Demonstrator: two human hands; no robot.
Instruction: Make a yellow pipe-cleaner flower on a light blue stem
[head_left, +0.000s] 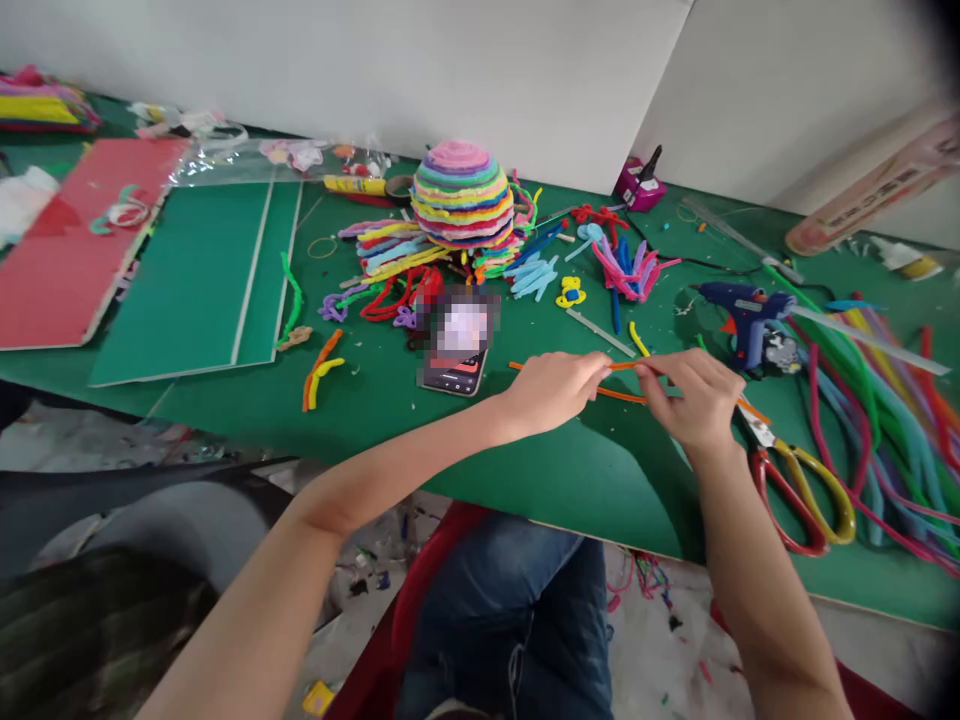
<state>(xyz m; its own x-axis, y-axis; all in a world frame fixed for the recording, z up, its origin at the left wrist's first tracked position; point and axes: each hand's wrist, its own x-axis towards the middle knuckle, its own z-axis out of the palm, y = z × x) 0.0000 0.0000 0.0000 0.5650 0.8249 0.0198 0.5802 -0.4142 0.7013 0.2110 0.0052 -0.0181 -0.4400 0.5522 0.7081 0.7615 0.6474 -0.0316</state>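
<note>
Got my left hand (556, 390) and right hand (694, 398) both pinching the orange pipe cleaner (622, 366), its long axis running sideways between them, so neither's really nearer.

Bare tabletop (382, 375) left of phone (456, 378); scissors (762, 464) in way beside right hand (694, 400).

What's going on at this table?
A person sits at a green table, pinching an orange fuzzy wire between the left hand and right hand, with the hands close together. More orange shows just below it. A phone lies beyond the left forearm, and scissors lie beside the right hand. A striped, dome-shaped piece stands farther back, a glue gun lies to the right, and other colourful wires are spread about.
</note>
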